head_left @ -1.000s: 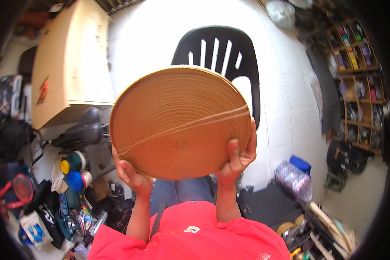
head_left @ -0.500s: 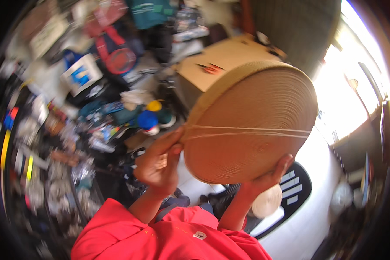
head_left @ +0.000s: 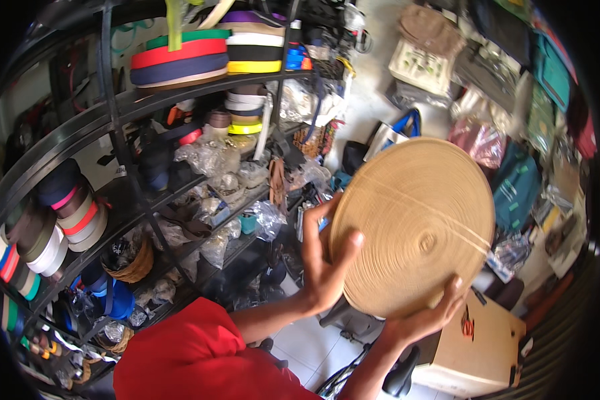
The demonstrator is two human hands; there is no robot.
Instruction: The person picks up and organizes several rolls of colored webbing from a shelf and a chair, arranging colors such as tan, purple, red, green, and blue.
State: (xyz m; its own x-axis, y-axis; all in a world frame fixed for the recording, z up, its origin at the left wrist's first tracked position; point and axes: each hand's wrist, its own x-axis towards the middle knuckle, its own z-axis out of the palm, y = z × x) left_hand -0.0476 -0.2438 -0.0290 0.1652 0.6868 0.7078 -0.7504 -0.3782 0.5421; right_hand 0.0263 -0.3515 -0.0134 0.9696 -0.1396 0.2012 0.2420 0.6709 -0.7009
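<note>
Left hand (head_left: 323, 272) and right hand (head_left: 420, 323) grip a tan webbing roll (head_left: 407, 243), fingers spread around its edge; apparently a carrying step, with onward movement needing two-handed support.

Webbing roll (head_left: 407, 237): matt woven cloth, finely ridged. Shelf frame (head_left: 116, 123): smooth metal.

fingers (head_left: 351, 253) hold tan roll (head_left: 410, 230); shelves (head_left: 200, 87) left

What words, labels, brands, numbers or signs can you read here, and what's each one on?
Nothing is legible enough to quote.
Small white tag on black metal shelving: too small to read.
Pale marks on the hanging teal bag: too blurred.
Round tan roll of coiled webbing: no lettering visible.
</note>
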